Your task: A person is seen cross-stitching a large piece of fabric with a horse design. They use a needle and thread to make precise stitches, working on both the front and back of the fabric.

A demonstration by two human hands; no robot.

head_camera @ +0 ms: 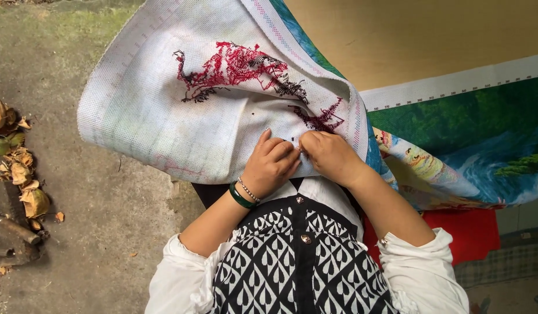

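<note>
Head view, looking down over my lap.

Item: cross-stitch cloth (164, 116), pale woven canvas, underside turned up. It lies draped over both my hands, spreading up and away from them to the left; its long axis runs from low left to upper right. Red and dark stitching (234, 70) sits on it just above my hands.

My left hand (270, 166): fingers curled shut, pinching the cloth's lower edge. A green bangle (240, 197) and a beaded bracelet (249, 189) sit on its wrist.

My right hand (330, 156): curled shut, touching the left hand, fingertips pressed into the same edge. Whether it holds a needle I cannot tell; nothing so small shows.

To the right of my hands: the cloth's printed face (472, 139), green and blue scenery, cut off by the frame's right edge, lying over a tan worktop (408, 35). Red fabric (466, 229) lies under my right forearm.

To the left of my hands: concrete floor (77, 232) with dried leaves (22, 174).

Below my hands: my black-and-white patterned top (298, 267), white sleeves pushed up.
</note>
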